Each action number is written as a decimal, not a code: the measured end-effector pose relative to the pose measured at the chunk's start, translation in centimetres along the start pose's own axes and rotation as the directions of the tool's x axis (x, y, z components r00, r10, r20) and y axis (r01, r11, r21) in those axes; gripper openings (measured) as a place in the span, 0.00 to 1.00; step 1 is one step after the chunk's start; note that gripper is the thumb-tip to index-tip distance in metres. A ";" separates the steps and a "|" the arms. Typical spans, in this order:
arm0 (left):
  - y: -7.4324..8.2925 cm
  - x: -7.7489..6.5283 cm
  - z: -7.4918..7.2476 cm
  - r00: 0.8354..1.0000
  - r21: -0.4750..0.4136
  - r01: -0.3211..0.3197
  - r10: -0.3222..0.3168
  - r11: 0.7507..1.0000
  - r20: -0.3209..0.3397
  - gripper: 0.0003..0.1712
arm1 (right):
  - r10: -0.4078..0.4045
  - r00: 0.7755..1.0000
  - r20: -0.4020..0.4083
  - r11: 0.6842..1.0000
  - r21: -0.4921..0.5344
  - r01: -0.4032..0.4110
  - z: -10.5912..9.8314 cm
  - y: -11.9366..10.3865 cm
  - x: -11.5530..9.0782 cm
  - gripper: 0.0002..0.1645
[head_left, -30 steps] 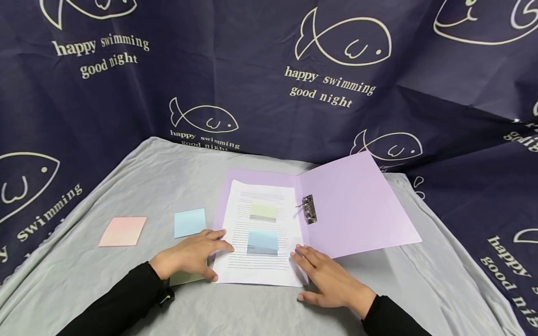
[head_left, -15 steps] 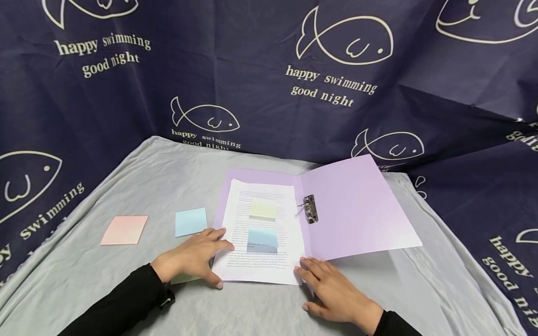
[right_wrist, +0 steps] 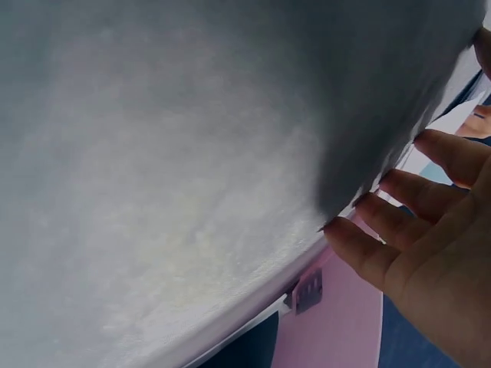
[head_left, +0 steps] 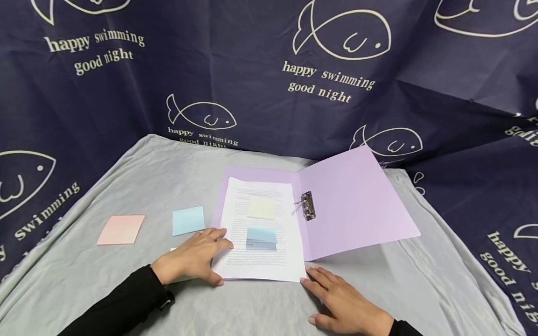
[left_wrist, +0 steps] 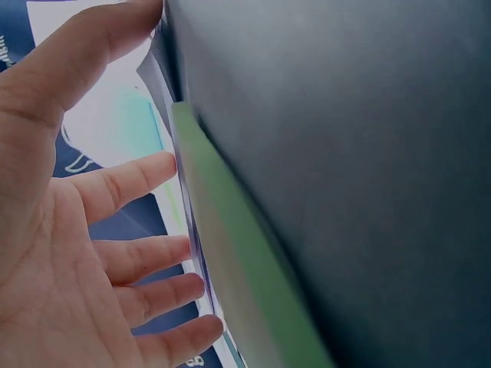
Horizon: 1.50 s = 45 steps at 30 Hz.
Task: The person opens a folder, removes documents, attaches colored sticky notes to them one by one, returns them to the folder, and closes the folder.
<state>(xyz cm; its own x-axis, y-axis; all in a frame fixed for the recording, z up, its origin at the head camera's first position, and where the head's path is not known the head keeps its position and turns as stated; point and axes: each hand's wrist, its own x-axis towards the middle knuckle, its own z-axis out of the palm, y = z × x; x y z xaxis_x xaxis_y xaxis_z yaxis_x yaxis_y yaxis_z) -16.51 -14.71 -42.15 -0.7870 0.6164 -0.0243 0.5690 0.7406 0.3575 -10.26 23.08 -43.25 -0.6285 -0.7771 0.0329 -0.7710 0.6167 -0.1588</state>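
Observation:
A purple folder [head_left: 361, 200] lies spread, its right cover tilted up and a metal clip [head_left: 308, 206] by the fold. On its left side rests a stack of printed paper [head_left: 260, 270]. A pale yellow-green sticky note [head_left: 261, 207] and a blue sticky note [head_left: 261, 238] are on the top sheet. My left hand [head_left: 191, 256] lies over the paper's left edge, fingers spread, thumb at the bottom left corner. My right hand [head_left: 344, 298] rests palm down on the cloth, fingertips right at the paper's bottom right corner; its loosely extended fingers [right_wrist: 357, 249] show in the right wrist view.
Left of the folder are a pink sticky note pad [head_left: 122, 229] and a blue sticky note pad [head_left: 188, 220]. A green pad [left_wrist: 238, 245] lies partly hidden beneath my left hand. Grey cloth [head_left: 252, 312] covers the table, and a dark printed curtain [head_left: 260, 70] hangs behind.
My right hand has slid from the paper's right edge toward me and to the right, down to the corner. The left hand stays almost still. The folder's right cover dipped slightly, then rose.

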 end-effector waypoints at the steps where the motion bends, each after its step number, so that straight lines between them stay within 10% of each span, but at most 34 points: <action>1: 0.0 0.0 0.0 1.000 0.002 -0.002 0.002 1.000 -0.001 0.41 | 0.003 1.000 0.005 1.000 0.007 -0.003 0.0 0.0 0.0 0.40; 26: -0.1 0.2 -0.5 0.996 0.005 -0.082 0.082 0.997 -0.026 0.26 | 0.069 0.993 0.092 0.996 0.049 -0.074 -1.0 0.0 -1.1 0.42; 34: 0.0 0.0 -0.8 0.943 -0.062 -0.288 0.272 0.956 -0.189 0.07 | 0.065 0.993 0.100 0.994 0.083 -0.074 -1.1 0.1 -0.2 0.42; 45: -0.4 -0.4 -1.6 0.919 -0.103 -0.272 0.226 0.957 -0.323 0.13 | 0.071 0.991 0.112 0.994 0.070 -0.079 -1.2 0.1 -0.2 0.43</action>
<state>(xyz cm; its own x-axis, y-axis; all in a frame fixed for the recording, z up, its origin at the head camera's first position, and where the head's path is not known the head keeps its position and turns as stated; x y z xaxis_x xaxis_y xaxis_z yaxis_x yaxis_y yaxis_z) -16.77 -15.66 -40.80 -0.6718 0.6474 0.3601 0.7335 0.5135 0.4453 -10.32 23.42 -42.10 -0.6662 -0.7404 -0.0895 -0.7095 0.6662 -0.2297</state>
